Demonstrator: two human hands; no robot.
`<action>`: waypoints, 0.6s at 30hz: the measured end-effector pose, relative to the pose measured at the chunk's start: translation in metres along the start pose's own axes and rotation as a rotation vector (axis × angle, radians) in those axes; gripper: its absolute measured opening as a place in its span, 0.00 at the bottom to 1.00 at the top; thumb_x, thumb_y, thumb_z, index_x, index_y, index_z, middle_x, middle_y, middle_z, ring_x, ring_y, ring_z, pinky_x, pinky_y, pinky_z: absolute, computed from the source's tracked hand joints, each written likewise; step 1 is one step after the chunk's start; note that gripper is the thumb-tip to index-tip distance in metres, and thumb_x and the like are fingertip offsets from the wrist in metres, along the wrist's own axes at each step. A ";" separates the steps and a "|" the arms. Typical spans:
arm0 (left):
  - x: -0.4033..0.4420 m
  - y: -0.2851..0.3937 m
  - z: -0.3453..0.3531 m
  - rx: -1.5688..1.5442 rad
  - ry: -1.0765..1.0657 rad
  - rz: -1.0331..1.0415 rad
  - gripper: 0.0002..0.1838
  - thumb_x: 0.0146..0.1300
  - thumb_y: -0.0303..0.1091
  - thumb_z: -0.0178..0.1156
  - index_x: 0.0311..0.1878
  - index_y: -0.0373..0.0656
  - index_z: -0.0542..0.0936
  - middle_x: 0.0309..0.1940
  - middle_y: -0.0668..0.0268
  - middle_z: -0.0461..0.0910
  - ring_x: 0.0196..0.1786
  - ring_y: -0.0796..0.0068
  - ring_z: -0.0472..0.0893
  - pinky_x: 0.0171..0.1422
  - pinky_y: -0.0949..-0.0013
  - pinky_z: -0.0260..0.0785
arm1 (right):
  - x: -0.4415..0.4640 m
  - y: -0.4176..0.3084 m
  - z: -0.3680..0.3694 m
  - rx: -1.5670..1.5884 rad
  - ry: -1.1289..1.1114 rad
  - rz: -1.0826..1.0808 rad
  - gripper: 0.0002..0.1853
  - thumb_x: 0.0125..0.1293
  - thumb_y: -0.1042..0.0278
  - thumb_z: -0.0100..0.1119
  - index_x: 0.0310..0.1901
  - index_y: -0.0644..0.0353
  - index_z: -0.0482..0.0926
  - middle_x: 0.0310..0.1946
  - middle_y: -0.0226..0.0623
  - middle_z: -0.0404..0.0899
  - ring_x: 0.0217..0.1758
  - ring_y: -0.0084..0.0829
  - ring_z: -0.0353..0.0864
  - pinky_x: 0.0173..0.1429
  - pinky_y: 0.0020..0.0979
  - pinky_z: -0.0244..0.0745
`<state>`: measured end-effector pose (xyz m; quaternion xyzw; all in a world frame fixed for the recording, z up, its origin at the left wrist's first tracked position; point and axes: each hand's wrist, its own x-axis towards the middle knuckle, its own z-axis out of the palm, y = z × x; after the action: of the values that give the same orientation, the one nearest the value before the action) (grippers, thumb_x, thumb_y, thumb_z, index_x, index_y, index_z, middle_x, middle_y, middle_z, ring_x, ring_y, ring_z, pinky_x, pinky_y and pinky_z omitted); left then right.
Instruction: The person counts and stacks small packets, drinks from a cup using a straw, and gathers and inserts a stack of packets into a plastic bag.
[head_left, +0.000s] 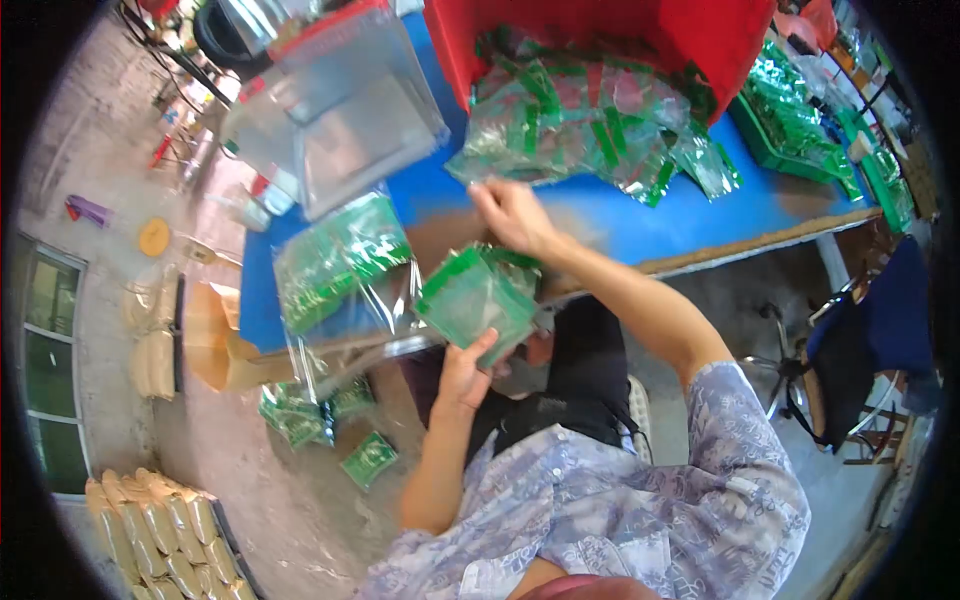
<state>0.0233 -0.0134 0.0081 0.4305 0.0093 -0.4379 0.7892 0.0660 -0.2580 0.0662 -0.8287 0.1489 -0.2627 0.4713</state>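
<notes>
Fingers of the left hand [463, 378] are closed on the near edge of some green-edged clear plastic packets [475, 300]; farther out, the right hand [515, 218] has its fingers curled by a heap of similar packets [600, 125], and whether they pinch one I cannot tell. Beyond the right fingers, the heap spills from a red bin [450, 45] onto the blue tabletop [650, 225].

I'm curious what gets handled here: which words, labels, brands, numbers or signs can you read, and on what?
None is readable.
Shirt: letter-like print, too blurred to read.
Green packet on the floor: pale markings, too small to read.
Green-edged bags in the left hand: no legible text.
</notes>
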 end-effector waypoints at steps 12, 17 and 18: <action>-0.024 0.000 -0.021 -0.106 -0.029 0.014 0.28 0.67 0.26 0.67 0.70 0.39 0.72 0.61 0.60 0.81 0.60 0.61 0.84 0.58 0.56 0.83 | 0.034 0.101 -0.066 -0.849 -0.199 -0.250 0.48 0.64 0.23 0.55 0.79 0.42 0.63 0.80 0.55 0.55 0.83 0.67 0.49 0.80 0.73 0.44; -0.017 -0.003 -0.024 -0.075 -0.089 0.026 0.29 0.66 0.26 0.68 0.70 0.37 0.71 0.61 0.59 0.81 0.62 0.61 0.83 0.63 0.56 0.81 | 0.001 0.087 -0.135 -0.907 -0.403 -0.523 0.44 0.69 0.27 0.54 0.78 0.46 0.65 0.78 0.54 0.60 0.82 0.60 0.54 0.83 0.62 0.47; -0.016 -0.003 -0.025 -0.079 -0.099 0.021 0.29 0.66 0.26 0.68 0.70 0.36 0.71 0.62 0.59 0.81 0.63 0.61 0.83 0.66 0.55 0.79 | -0.007 0.080 -0.138 -0.914 -0.330 -0.492 0.43 0.69 0.28 0.53 0.78 0.47 0.66 0.78 0.54 0.61 0.82 0.60 0.55 0.84 0.62 0.47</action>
<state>0.0203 0.0141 -0.0036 0.3768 -0.0168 -0.4498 0.8096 -0.0192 -0.3918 0.0528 -0.9898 -0.0264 -0.1402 0.0048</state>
